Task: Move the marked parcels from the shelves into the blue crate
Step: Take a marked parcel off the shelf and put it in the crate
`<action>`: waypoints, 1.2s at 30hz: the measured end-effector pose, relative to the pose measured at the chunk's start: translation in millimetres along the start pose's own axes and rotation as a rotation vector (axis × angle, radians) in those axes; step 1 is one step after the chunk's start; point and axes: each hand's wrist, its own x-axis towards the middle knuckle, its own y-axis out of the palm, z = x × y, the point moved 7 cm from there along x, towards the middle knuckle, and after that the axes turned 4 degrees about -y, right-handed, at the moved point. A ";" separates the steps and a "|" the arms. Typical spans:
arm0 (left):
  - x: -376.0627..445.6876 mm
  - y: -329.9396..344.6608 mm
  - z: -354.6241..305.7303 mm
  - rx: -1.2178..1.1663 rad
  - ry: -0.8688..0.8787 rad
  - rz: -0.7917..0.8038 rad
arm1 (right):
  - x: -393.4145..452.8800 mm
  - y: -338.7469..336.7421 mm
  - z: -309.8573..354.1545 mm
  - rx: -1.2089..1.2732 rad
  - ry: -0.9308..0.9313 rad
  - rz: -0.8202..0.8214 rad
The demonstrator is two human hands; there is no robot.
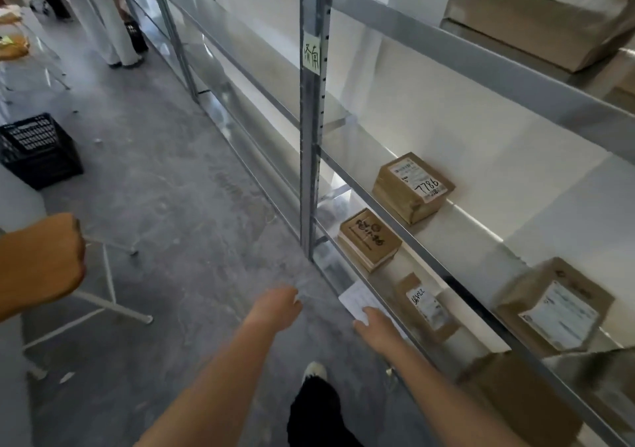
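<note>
The likeliest slip here, as I judge it, is picking the wrong box: several brown parcels sit close together on the lower shelves, their handwritten numbers face different ways, and the shelf rail [388, 295] partly hides the one nearest the reaching hand, so a hasty grab could take an unmarked one or knock a neighbour off the edge. The right hand [376, 329] reaches down toward the low shelf, fingers loosely spread and holding nothing, its fingertips over a white sheet of paper [357, 300], though contact is not clear. Just beyond lies the labelled parcel [427, 309]; the parcel marked 7786 [414, 187] rests one shelf higher. The left hand [278, 304] hangs over the floor, fingers curled under and hidden, apparently empty. A dark crate [37, 149] stands well apart on the left; its colour is hard to tell
</note>
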 end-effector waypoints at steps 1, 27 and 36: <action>16.8 -6.3 -7.4 0.003 0.023 -0.001 | 14.4 -3.6 2.2 0.013 0.009 -0.002; 286.4 -49.3 -43.9 0.249 0.382 0.306 | 170.3 -16.5 -3.6 0.543 0.527 -0.340; 399.9 4.8 -44.0 -0.005 0.159 0.313 | 227.8 21.1 -66.1 0.756 0.664 -0.479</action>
